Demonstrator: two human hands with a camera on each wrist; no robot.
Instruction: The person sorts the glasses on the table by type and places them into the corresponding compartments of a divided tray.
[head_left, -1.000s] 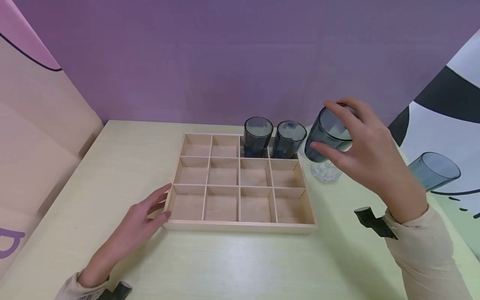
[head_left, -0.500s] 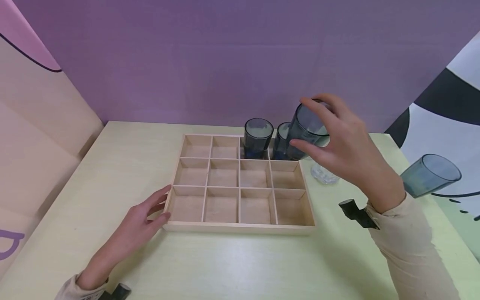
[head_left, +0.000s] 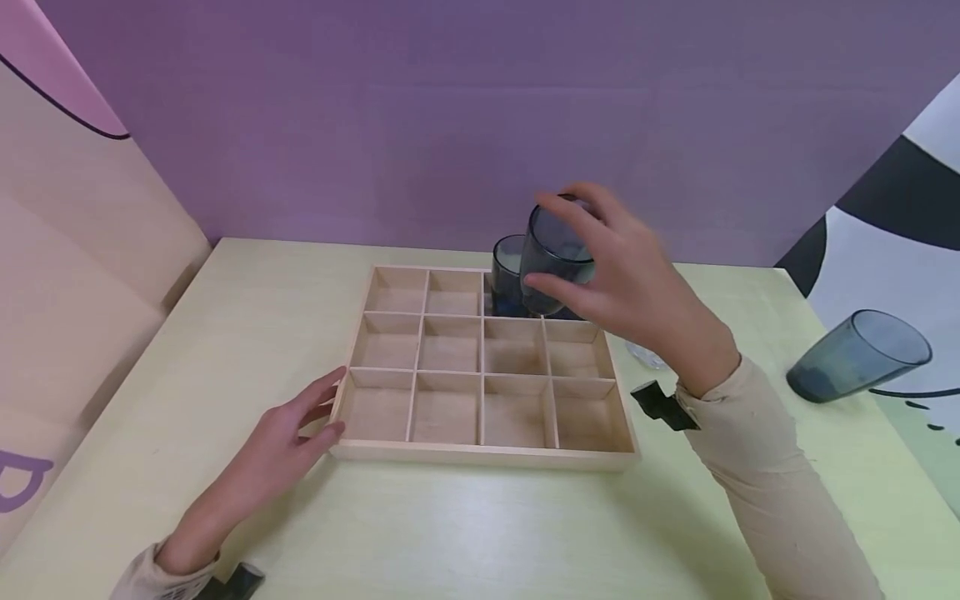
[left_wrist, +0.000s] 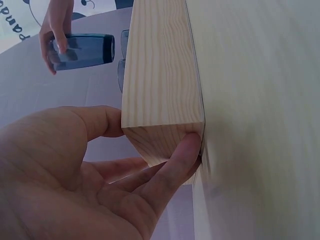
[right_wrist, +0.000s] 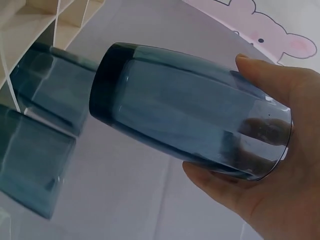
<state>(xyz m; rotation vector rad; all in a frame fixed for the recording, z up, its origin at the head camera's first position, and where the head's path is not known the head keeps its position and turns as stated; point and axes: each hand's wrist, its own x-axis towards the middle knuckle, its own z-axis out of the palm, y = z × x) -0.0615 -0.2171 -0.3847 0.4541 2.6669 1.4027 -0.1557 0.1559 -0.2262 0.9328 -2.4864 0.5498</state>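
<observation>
My right hand (head_left: pixel 626 279) grips a blue-grey glass tumbler (right_wrist: pixel 170 105) near its rim, thumb and fingers on opposite sides. That tumbler is raised over the back right of a divided wooden tray (head_left: pixel 487 456), its base angled down and left. Two similar tumblers stand in the back-row compartments; the left one (head_left: pixel 504 279) is partly covered by the held tumbler, the other almost wholly hidden behind it in the head view. My left hand (head_left: pixel 288 442) holds the tray's front left corner, fingertips against the end wall (left_wrist: pixel 160 140).
Another blue tumbler (head_left: pixel 855 358) stands on the table at the right, beyond the right sleeve. A clear glass object (head_left: pixel 645 356) sits just right of the tray, partly hidden by the right wrist. A purple wall (head_left: pixel 420 133) rises behind the table.
My right hand has carried the tumbler leftward, from beside the tray to over its back right compartments. The left hand keeps its place on the tray.
</observation>
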